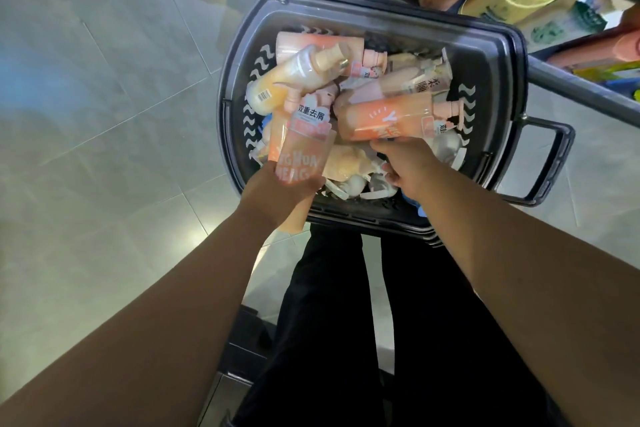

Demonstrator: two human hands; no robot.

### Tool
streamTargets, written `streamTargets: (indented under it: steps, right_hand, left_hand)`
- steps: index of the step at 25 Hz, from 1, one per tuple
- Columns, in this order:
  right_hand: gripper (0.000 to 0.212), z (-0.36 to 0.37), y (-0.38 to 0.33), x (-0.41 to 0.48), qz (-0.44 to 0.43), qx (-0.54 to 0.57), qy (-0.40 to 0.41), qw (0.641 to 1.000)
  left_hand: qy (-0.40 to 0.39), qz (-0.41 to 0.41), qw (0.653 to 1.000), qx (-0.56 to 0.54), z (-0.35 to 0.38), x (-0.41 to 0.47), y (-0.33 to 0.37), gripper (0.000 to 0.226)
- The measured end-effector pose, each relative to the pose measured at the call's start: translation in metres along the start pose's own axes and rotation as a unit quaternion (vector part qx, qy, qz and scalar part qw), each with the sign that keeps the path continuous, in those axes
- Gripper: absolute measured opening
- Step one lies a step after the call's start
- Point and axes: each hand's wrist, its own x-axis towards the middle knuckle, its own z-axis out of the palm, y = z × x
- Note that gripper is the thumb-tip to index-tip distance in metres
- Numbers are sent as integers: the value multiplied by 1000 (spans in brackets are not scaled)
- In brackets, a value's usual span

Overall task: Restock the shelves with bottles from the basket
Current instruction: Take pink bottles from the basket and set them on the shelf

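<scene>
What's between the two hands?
A pale peach bottle lies in the basket between the left hand, which grips a lettered orange bottle, and the right hand, in the head view.

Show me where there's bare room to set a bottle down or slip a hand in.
Open: floor tiles left of the basket. Inside, only a dark strip along its far wall. The bottles fill the rest, tightest around the left hand and right hand.

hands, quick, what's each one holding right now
Left hand: grips the lettered peach bottle over the basket.
Right hand: fingers at the orange pump bottle; grip cannot be told.
</scene>
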Motion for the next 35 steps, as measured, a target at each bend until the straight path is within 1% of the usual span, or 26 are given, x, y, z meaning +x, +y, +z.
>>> streamTargets:
  steps: [2,4,8,10,11,13,14,15,17,18,20,22,24,26,27,30,31,33,35]
  right_hand:
    - [38,12,-3,12,9,21,14,1000]
    - [47,21,-5,23,41,100,23,994]
    - [55,38,-15,30,64,263,42,962]
    - [60,43,-18,30,51,305,66,949]
    - [65,45,-19,31,31,302,80,949]
    - [77,48,-21,32,-22,239,91,967]
    - [79,50,-23,36,-50,203,90,974]
    - [72,51,-26,38,-79,174,86,978]
    - [50,52,-38,42,-120,124,76,982]
    - [45,53,-45,45,-135,91,76,984]
    - [49,56,-55,49,-143,30,77,986]
    - [60,62,-58,51,-139,-13,83,987]
    - [70,70,-56,53,-134,-15,86,987]
    - [78,76,-53,50,-126,16,90,988]
    - [80,78,-51,49,-123,43,86,988]
    - [83,84,-43,49,-138,126,66,980]
    - [83,86,-40,47,-144,140,65,977]
    - [83,93,-33,46,-146,156,73,974]
    - [83,99,-28,47,-138,164,84,973]
  left_hand:
    - [14,-7,1000,-2,5,3,-2,60]
    - [20,-14,1000,-19,10,4,-2,60]
    - [35,-14,997,-63,17,6,5,68]
    - [44,-13,994,-102,17,7,12,70]
    - [46,-10,992,-121,17,8,16,69]
    - [46,-4,989,-142,16,10,23,67]
    - [46,-2,988,-150,15,10,27,67]
    - [45,1,987,-157,14,11,30,66]
    - [40,7,985,-167,13,12,34,63]
    - [39,7,985,-168,12,12,35,62]
    - [41,4,985,-170,10,14,34,53]
    - [48,4,984,-170,6,16,32,38]
    - [53,7,984,-172,2,18,27,26]
    - [52,9,983,-176,-3,20,23,22]
    - [51,11,983,-178,-5,22,20,23]
    - [47,16,983,-174,-10,24,16,35]
    - [49,17,983,-174,-11,25,15,34]
    - [55,17,983,-173,-14,27,12,25]
    - [58,17,983,-172,-16,27,8,29]
